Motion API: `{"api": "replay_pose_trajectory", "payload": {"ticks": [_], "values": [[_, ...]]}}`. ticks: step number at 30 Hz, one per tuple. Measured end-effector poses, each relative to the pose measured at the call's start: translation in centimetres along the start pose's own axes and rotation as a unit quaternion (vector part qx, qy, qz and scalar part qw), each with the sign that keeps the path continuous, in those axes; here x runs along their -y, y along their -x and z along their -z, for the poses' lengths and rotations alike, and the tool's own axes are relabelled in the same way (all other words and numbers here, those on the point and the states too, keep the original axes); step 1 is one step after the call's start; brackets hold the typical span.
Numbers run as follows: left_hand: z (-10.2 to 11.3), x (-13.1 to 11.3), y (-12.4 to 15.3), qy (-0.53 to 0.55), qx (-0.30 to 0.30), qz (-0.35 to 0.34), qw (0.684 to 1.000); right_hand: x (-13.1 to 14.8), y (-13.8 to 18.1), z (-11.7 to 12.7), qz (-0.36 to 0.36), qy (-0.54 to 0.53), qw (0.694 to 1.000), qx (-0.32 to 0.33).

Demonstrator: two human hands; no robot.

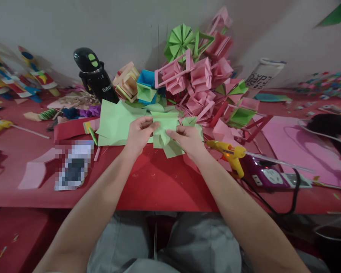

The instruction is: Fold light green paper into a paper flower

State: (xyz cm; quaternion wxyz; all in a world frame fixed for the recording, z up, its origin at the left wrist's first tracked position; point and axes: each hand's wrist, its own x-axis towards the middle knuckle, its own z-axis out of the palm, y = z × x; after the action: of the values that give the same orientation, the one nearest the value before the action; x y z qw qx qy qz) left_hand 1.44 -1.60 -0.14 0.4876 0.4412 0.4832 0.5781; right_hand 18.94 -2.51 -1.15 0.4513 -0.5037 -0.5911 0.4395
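Between my two hands is a folded piece of light green paper (165, 123), with creases and a raised flap at its middle. My left hand (139, 133) pinches its left edge between thumb and fingers. On the other side, my right hand (187, 138) grips the right part, its thumb pressed on the paper. Other green pieces lie under and beside it, and one corner sticks out below. A large green paper sheet (118, 122) lies flat just left of my left hand.
Pink folded paper lanterns (200, 74) pile up against the wall. A black bottle (96, 76) stands at back left. A yellow glue gun (230, 153) lies right of my right hand, near a purple power strip (264, 174). A pixelated object (75, 165) lies at left.
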Motion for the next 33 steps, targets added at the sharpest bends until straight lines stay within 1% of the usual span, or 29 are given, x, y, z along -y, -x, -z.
{"api": "replay_pose_trajectory", "payload": {"ticks": [2,5,9,11,15,17,21,23,27,29,33], "values": [[-0.1,0.2,-0.1,0.015,0.000,-0.009,1.000,0.2,0.1,-0.1,0.007,0.010,1.000,0.001],[-0.2,0.5,-0.2,0.028,-0.017,-0.014,0.999,0.3,0.2,-0.2,0.022,0.014,1.000,0.009],[-0.3,0.7,-0.1,0.014,-0.037,-0.023,0.999,0.1,0.1,-0.3,0.023,0.007,0.999,0.029],[-0.2,0.6,-0.1,0.005,-0.028,-0.023,0.999,0.0,0.0,-0.2,0.021,0.014,0.999,0.025],[0.2,0.2,0.0,0.001,0.023,-0.026,0.999,0.0,0.1,-0.2,0.028,0.033,0.999,0.009],[0.4,-0.1,0.0,-0.008,0.036,-0.031,0.999,0.2,0.2,-0.2,0.020,0.030,0.999,0.008],[0.7,-0.6,-0.1,-0.013,0.026,-0.029,0.999,0.3,0.2,-0.2,-0.021,0.042,0.999,0.003],[0.8,-0.8,-0.2,-0.010,0.027,-0.025,0.999,0.2,0.1,0.0,-0.030,0.046,0.998,0.007],[1.0,-0.8,-0.3,-0.022,0.025,-0.024,0.999,-0.2,-0.3,0.4,-0.007,0.036,0.998,0.052],[1.1,-0.7,-0.4,-0.034,0.020,-0.022,0.999,-0.1,-0.3,0.5,0.006,0.052,0.996,0.069],[1.2,-0.4,-0.5,-0.037,0.025,-0.026,0.999,0.0,-0.3,0.6,0.028,0.092,0.994,0.060]]}}
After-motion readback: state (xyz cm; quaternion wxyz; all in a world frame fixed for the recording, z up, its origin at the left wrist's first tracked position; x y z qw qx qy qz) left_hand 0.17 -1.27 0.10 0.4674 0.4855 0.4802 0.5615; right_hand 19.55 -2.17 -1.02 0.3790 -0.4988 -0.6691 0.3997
